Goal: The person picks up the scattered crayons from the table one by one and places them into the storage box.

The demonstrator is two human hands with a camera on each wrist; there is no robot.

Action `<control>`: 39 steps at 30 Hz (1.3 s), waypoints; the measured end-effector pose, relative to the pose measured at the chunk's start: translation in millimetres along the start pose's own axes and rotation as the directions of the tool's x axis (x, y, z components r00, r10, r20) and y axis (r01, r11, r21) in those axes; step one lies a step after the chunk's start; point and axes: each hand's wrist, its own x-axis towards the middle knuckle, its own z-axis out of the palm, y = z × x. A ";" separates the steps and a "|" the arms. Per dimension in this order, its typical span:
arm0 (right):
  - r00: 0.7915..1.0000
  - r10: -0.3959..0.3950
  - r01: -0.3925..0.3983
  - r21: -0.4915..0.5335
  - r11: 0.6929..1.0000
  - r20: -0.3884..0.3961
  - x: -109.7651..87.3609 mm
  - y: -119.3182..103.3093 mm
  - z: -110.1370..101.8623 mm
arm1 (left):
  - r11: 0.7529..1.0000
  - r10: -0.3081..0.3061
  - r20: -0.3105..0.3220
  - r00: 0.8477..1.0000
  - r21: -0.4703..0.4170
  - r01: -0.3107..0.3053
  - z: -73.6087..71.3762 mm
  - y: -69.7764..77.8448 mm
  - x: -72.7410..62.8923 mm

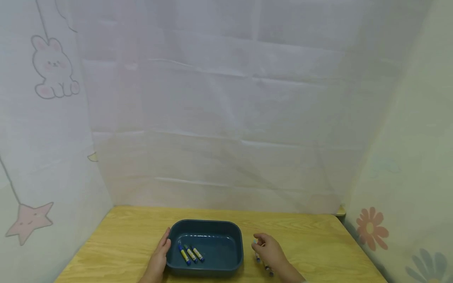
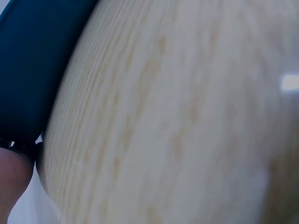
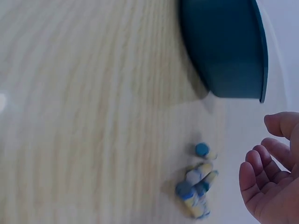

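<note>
A dark teal rectangular tub (image 1: pixel 221 253) stands at the front of the table. Inside it, toward the left, lie three short markers (image 1: pixel 191 254) with patterned bodies and dark blue ends. My left hand (image 1: pixel 159 253) rests along the tub's left outer wall, fingers straight. To the tub's right, my right hand (image 1: pixel 270 251) hovers over a small group of similar markers (image 3: pixel 196 200), which it partly hides in the head view. Seen from the right wrist, thumb and fingers are loosely bent and apart, with nothing between them.
The wooden table (image 1: pixel 308 239) extends to both sides and behind the tub. A pale sheet (image 1: pixel 219 118) hangs behind it, and printed panels (image 1: pixel 400 177) flank the left and right.
</note>
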 end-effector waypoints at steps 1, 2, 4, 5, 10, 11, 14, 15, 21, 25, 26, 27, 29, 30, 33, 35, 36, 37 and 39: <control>1.000 0.011 -0.011 -0.006 1.000 -0.006 -1.9 2.2 -1.8 | 1.000 0.002 0.002 1.000 0.004 -0.002 -0.4 0.7 0.0; 1.000 0.026 -0.026 -0.011 1.000 -0.008 -3.7 4.6 -3.2 | 1.000 -0.001 -0.001 1.000 0.005 0.001 -0.6 1.3 0.1; 0.998 0.062 -0.063 -0.020 0.998 -0.024 -7.4 8.4 -6.3 | 1.000 -0.002 0.001 1.000 0.005 0.002 -0.8 2.1 0.5; 0.996 0.086 -0.086 -0.018 0.996 -0.029 -9.1 10.2 -7.7 | 1.000 0.000 -0.001 1.000 0.007 0.000 -0.9 2.2 0.5; 0.979 0.197 -0.197 -0.001 0.980 -0.045 -16.1 23.1 -12.6 | 1.000 -0.004 -0.006 1.000 0.011 0.004 -0.8 3.2 -0.2; 0.976 0.214 -0.214 0.004 0.977 -0.049 -17.2 25.6 -13.1 | 1.000 -0.008 -0.008 1.000 0.012 0.008 -0.8 3.3 -0.3; 0.971 0.231 -0.232 -0.003 0.973 -0.067 -20.8 30.9 -14.5 | 1.000 -0.012 -0.005 1.000 0.010 0.012 -1.0 3.2 0.0; 0.969 0.235 -0.236 -0.010 0.972 -0.077 -22.2 31.8 -14.9 | 1.000 -0.010 -0.002 1.000 0.009 0.010 -1.1 3.0 0.2; 0.943 0.305 -0.318 -0.088 0.944 -0.132 -26.0 40.1 -12.8 | 1.000 -0.018 -0.002 1.000 0.012 0.018 -2.6 2.4 1.4; 0.929 0.345 -0.362 -0.124 0.924 -0.135 -26.2 48.6 -8.7 | 0.999 -0.027 -0.013 1.000 0.024 0.028 -4.2 3.8 0.7; 0.928 0.346 -0.363 -0.130 0.923 -0.136 -26.3 50.0 -8.1 | 0.999 -0.026 -0.011 1.000 0.026 0.026 -4.3 4.3 0.5; 0.929 0.345 -0.362 -0.133 0.923 -0.134 -26.6 50.8 -7.6 | 0.999 -0.025 -0.010 1.000 0.026 0.025 -4.2 4.7 0.1; 0.929 0.346 -0.362 -0.134 0.922 -0.133 -26.9 51.4 -6.9 | 0.999 -0.026 -0.004 1.000 0.021 0.026 -4.1 5.6 -0.7; 0.928 0.349 -0.365 -0.129 0.922 -0.131 -27.0 50.3 -6.7 | 1.000 -0.024 -0.002 1.000 0.018 0.024 -4.0 6.0 -1.1; 0.926 0.360 -0.375 -0.155 0.914 -0.116 -27.7 48.1 -8.3 | 1.000 -0.024 -0.001 1.000 0.018 0.024 -4.0 6.5 -1.8; 0.917 0.384 -0.397 -0.148 0.906 -0.108 -27.9 46.6 -8.7 | 1.000 -0.024 -0.004 1.000 0.020 0.024 -3.9 6.1 -1.9; 0.911 0.399 -0.411 -0.134 0.902 -0.108 -28.1 46.1 -8.9 | 0.999 -0.023 -0.008 1.000 0.023 0.023 -3.8 5.8 -1.8; 0.907 0.407 -0.419 -0.129 0.899 -0.109 -28.3 46.1 -9.2 | 0.999 -0.026 -0.010 1.000 0.022 0.026 -3.7 5.5 -1.8; 0.901 0.419 -0.431 -0.108 0.896 -0.116 -28.6 46.2 -9.7 | 0.999 -0.030 -0.011 0.999 0.018 0.030 -3.5 5.1 -1.6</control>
